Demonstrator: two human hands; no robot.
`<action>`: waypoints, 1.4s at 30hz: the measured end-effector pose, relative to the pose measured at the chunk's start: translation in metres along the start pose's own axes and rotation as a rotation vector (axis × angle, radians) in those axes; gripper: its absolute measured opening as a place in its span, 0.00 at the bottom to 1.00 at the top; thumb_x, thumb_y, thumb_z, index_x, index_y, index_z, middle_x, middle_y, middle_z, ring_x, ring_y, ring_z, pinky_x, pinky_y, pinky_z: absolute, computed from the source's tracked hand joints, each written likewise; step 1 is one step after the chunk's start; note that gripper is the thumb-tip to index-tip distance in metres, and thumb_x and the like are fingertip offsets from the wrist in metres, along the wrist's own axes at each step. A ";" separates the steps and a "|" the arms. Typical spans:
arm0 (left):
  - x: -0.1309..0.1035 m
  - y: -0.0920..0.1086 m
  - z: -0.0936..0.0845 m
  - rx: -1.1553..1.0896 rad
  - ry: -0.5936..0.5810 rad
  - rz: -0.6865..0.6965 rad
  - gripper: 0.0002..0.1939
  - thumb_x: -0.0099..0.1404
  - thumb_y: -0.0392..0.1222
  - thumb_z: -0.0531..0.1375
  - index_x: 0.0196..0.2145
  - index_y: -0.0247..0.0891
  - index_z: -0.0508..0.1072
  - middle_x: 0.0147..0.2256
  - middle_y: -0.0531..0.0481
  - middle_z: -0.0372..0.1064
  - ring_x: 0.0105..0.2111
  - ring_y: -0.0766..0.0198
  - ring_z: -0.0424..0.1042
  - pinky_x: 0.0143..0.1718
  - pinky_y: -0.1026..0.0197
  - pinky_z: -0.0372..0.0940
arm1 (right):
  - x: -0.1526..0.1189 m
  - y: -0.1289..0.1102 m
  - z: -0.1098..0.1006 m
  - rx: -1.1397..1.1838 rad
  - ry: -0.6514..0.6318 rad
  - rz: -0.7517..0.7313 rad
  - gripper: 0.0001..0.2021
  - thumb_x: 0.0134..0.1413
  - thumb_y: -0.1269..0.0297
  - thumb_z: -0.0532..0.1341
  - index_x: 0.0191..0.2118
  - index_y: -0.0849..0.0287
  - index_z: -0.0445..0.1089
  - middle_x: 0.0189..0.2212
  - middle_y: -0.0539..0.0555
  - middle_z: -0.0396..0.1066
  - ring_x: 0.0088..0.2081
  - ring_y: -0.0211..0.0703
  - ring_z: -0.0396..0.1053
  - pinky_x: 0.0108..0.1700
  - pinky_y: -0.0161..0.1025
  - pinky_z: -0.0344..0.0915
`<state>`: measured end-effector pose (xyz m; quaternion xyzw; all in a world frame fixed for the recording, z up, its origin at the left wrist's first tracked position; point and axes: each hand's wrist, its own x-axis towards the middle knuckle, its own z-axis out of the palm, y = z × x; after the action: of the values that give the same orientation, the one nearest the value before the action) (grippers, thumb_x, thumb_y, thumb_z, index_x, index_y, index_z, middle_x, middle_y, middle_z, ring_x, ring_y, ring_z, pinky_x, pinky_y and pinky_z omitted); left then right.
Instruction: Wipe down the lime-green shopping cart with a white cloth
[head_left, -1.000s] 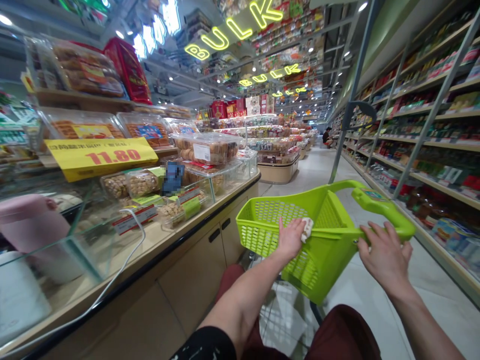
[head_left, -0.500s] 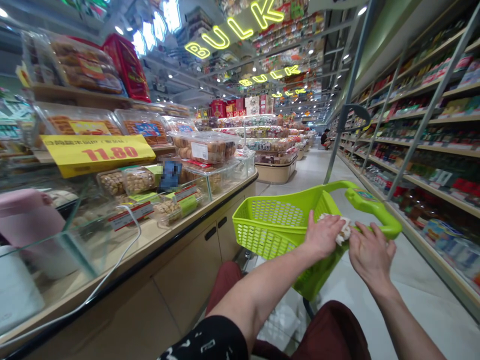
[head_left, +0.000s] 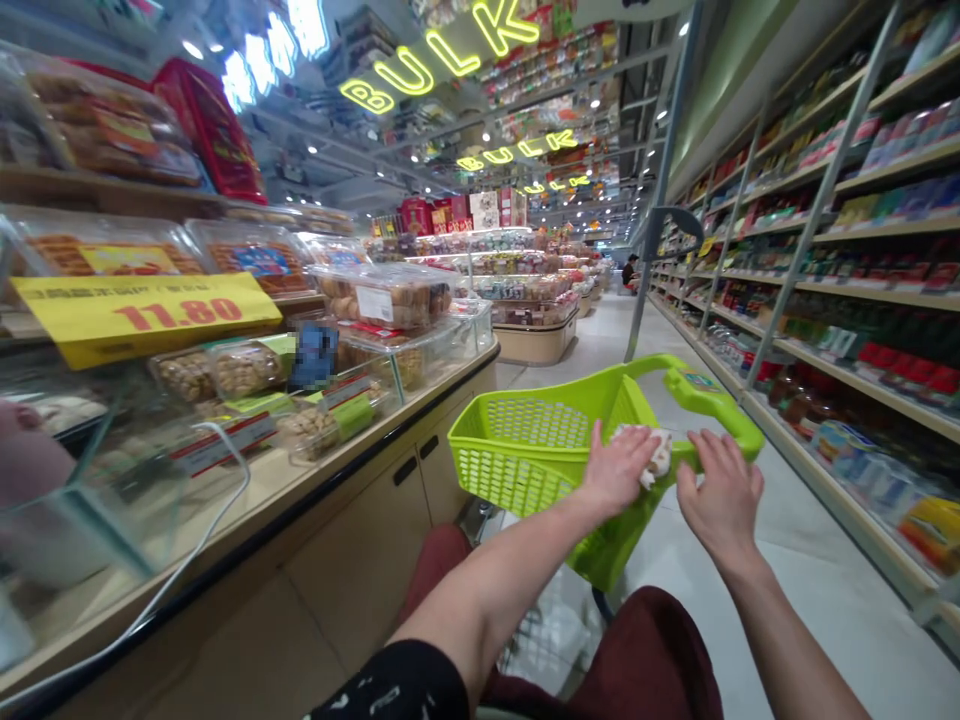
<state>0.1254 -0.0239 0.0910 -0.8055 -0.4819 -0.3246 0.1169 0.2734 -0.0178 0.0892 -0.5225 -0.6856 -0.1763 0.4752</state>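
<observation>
A lime-green plastic shopping cart (head_left: 517, 465) with perforated sides stands in front of my knees. My left hand (head_left: 619, 468) presses a crumpled white cloth (head_left: 658, 456) with brownish marks, possibly tissue, against the cart's near rim beside the handle. My left fingers lie over part of the cloth. To the right, my right hand (head_left: 721, 500) rests with its fingers over the cart's green handle (head_left: 739, 425), thumb on the near side. The fingertips' far side is hidden.
A counter (head_left: 360, 500) with packaged snacks, a yellow price sign (head_left: 150, 315) and a white cable (head_left: 202, 545) runs along the left. Stocked shelves (head_left: 862, 290) line the right. A grey pole (head_left: 660, 190) rises beyond the cart; a person (head_left: 630, 272) is far down the aisle.
My right hand has moved from beside the cloth onto the handle, its fingers now straighter. The left hand stays on the cloth. The view has turned slightly right.
</observation>
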 end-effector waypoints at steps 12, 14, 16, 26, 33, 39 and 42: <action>-0.063 -0.081 -0.024 0.000 -0.072 -0.541 0.22 0.62 0.32 0.46 0.54 0.45 0.59 0.56 0.47 0.58 0.55 0.61 0.56 0.58 0.38 0.31 | -0.008 0.005 -0.004 0.050 0.034 -0.011 0.21 0.51 0.61 0.48 0.50 0.60 0.63 0.52 0.61 0.61 0.56 0.57 0.52 0.52 0.58 0.52; -0.064 -0.080 -0.029 -0.024 -0.058 -0.583 0.23 0.61 0.32 0.46 0.53 0.45 0.60 0.55 0.47 0.58 0.55 0.61 0.56 0.58 0.38 0.30 | -0.012 -0.004 -0.001 0.099 0.020 -0.029 0.20 0.51 0.61 0.49 0.49 0.61 0.64 0.52 0.61 0.61 0.56 0.56 0.53 0.53 0.57 0.52; -0.058 -0.067 -0.033 -0.083 -0.026 -0.534 0.23 0.60 0.32 0.47 0.53 0.46 0.60 0.56 0.49 0.58 0.55 0.61 0.57 0.58 0.39 0.29 | -0.016 -0.017 0.004 0.200 -0.027 -0.044 0.20 0.51 0.61 0.49 0.48 0.61 0.65 0.51 0.61 0.62 0.55 0.54 0.56 0.53 0.54 0.54; -0.036 0.013 -0.052 -0.611 0.026 -0.367 0.28 0.54 0.31 0.52 0.53 0.44 0.61 0.52 0.50 0.62 0.52 0.59 0.61 0.57 0.46 0.46 | -0.029 -0.081 0.004 0.951 -0.273 0.320 0.31 0.49 0.56 0.55 0.59 0.58 0.51 0.58 0.58 0.53 0.57 0.46 0.53 0.59 0.47 0.50; -0.056 -0.007 -0.036 -1.307 -0.150 -0.521 0.34 0.45 0.24 0.55 0.53 0.34 0.61 0.50 0.44 0.65 0.46 0.61 0.67 0.50 0.57 0.60 | -0.053 -0.082 0.010 0.913 -0.318 0.396 0.26 0.46 0.66 0.54 0.54 0.58 0.59 0.53 0.56 0.61 0.52 0.45 0.61 0.55 0.46 0.57; -0.068 -0.022 -0.035 -1.170 -0.266 -0.669 0.28 0.49 0.26 0.56 0.50 0.36 0.65 0.53 0.43 0.62 0.48 0.60 0.66 0.50 0.56 0.61 | -0.013 -0.041 -0.018 0.464 -0.012 0.089 0.23 0.48 0.74 0.50 0.52 0.60 0.63 0.53 0.56 0.62 0.54 0.44 0.58 0.57 0.47 0.54; -0.076 -0.032 -0.030 -0.956 -0.323 -0.729 0.25 0.53 0.28 0.56 0.49 0.35 0.65 0.51 0.43 0.64 0.48 0.62 0.66 0.50 0.59 0.61 | 0.017 -0.016 -0.025 0.257 0.058 -0.052 0.23 0.49 0.77 0.49 0.52 0.58 0.63 0.54 0.54 0.60 0.57 0.44 0.53 0.60 0.50 0.49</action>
<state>0.0615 -0.0761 0.0610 -0.5914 -0.5389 -0.3976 -0.4492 0.2707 -0.0334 0.1192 -0.4340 -0.7018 -0.1142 0.5533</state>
